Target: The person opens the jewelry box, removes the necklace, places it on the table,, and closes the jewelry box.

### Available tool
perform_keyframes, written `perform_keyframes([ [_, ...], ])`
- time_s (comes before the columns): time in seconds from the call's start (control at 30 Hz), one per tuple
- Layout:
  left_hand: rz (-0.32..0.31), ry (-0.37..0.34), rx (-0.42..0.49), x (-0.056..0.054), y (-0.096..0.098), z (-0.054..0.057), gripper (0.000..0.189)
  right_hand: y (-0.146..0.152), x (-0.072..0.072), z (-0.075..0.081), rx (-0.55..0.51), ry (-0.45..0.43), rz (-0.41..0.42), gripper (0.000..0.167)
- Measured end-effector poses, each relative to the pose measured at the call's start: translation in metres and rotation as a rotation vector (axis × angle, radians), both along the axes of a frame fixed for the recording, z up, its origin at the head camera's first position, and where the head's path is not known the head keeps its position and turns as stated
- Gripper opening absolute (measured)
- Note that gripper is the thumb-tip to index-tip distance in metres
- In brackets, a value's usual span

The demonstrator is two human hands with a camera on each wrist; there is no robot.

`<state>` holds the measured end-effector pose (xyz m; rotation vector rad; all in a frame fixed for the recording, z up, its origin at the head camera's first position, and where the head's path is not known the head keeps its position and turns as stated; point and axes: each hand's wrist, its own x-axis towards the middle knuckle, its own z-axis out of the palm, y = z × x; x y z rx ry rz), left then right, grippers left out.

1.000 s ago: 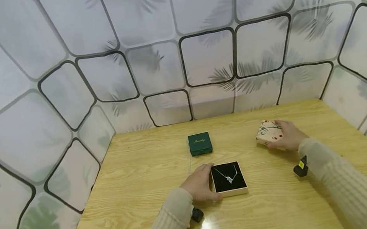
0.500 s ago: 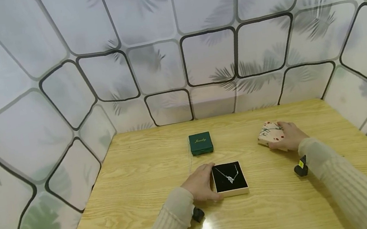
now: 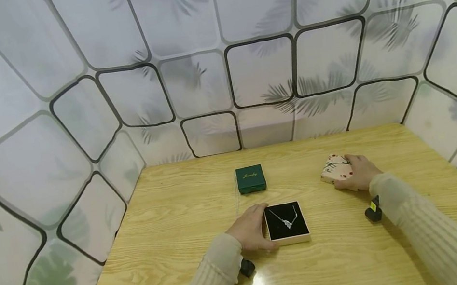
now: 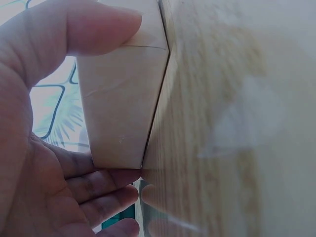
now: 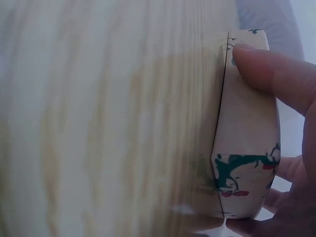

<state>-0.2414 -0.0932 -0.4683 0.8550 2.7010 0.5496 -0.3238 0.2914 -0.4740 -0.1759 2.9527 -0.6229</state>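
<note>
A cream jewelry box base (image 3: pixel 293 240) sits on the table with its black lining facing up. On the lining lies a silver necklace (image 3: pixel 287 224) with a sparkling pendant. My left hand (image 3: pixel 247 230) grips the base from its left side, thumb (image 4: pixel 106 29) at the near wall and fingers round the far corner. Farther right and back, my right hand (image 3: pixel 360 172) holds a floral box lid (image 3: pixel 335 168) by its edges, red and green pattern upward. The right wrist view has the thumb (image 5: pixel 256 69) pressed on the lid's side, its lower edge right at the tabletop.
Behind the base stands a closed dark green jewelry box (image 3: pixel 251 179) with gold lettering. A thin pale cord (image 3: pixel 237 199) trails beside it on the wooden table (image 3: pixel 173 189). A patterned curtain (image 3: pixel 198 83) borders the table's back and sides.
The floral lid has gone from slightly tilted to flat on the table. My right hand has shifted a little with it, while my left hand stays at the base.
</note>
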Motion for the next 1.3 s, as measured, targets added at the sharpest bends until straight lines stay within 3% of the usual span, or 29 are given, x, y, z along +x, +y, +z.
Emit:
perform_keyframes([
  [0.4,-0.006,0.013,-0.001,0.000,0.001,-0.002,0.108,0.000,0.003,-0.002,-0.018,0.021,-0.009,0.113],
  [0.8,-0.015,0.006,0.010,0.000,-0.001,-0.001,0.110,-0.009,0.002,0.001,-0.068,0.159,0.020,0.102],
  [1.07,-0.037,-0.013,0.049,-0.001,-0.004,0.002,0.123,-0.031,0.008,0.015,-0.168,0.174,0.022,0.083],
  [1.3,-0.032,-0.019,0.066,0.000,-0.004,0.004,0.126,-0.061,0.017,0.023,-0.253,0.132,0.071,0.071],
])
